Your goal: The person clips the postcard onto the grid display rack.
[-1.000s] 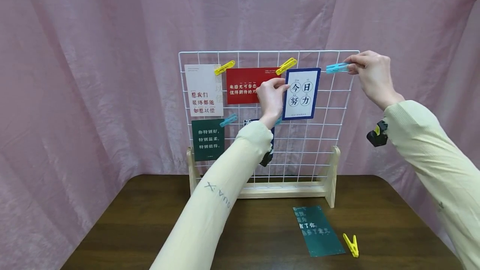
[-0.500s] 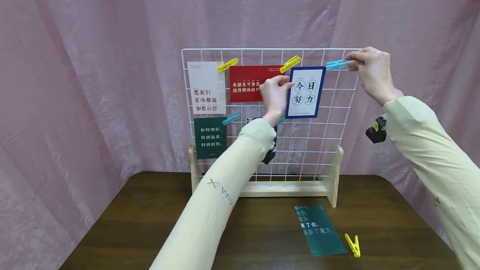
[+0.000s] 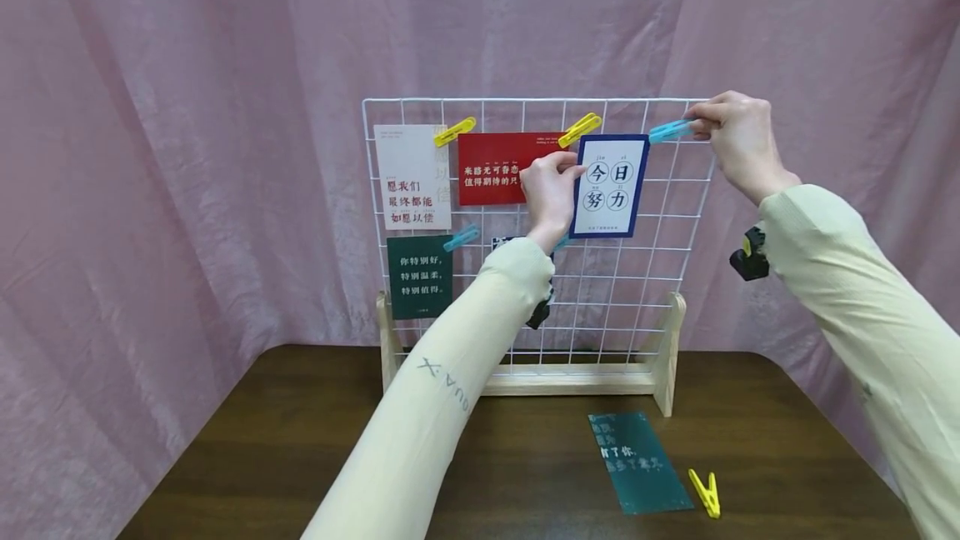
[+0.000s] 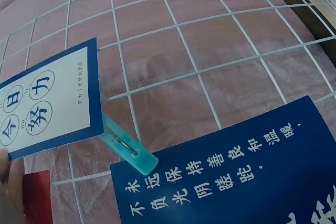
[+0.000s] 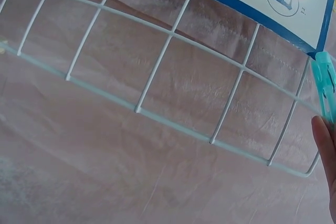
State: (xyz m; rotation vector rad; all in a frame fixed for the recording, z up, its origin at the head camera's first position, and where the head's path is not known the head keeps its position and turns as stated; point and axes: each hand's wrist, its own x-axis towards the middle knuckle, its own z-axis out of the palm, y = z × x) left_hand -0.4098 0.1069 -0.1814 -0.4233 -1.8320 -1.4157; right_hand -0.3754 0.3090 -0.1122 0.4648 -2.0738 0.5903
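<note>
My left hand (image 3: 551, 194) pinches the left edge of a white card with a blue border (image 3: 611, 186), holding it upright in front of the white wire grid (image 3: 600, 290). At that card's upper right corner is a blue clothespin (image 3: 670, 131), pinched at its rear end by my right hand (image 3: 738, 140). In the right wrist view the clothespin's (image 5: 324, 80) tip meets the card's corner; whether it bites the wire cannot be told. Behind my left hand hangs a red card (image 3: 491, 169), partly covered. A dark blue card (image 4: 226, 171) with a second blue clothespin (image 4: 128, 148) shows in the left wrist view.
A white card (image 3: 412, 177) and a dark green card (image 3: 420, 277) hang on the grid's left, near yellow clothespins (image 3: 455, 132) and a blue one (image 3: 461, 237). On the brown table (image 3: 300, 432) lie another green card (image 3: 641, 463) and a yellow clothespin (image 3: 705, 493). Wooden feet (image 3: 667, 357) support the grid.
My right hand has moved slightly left, bringing the blue clothespin from just beside the card to its upper right corner. My left hand keeps its hold on the card. The head view has shifted a little.
</note>
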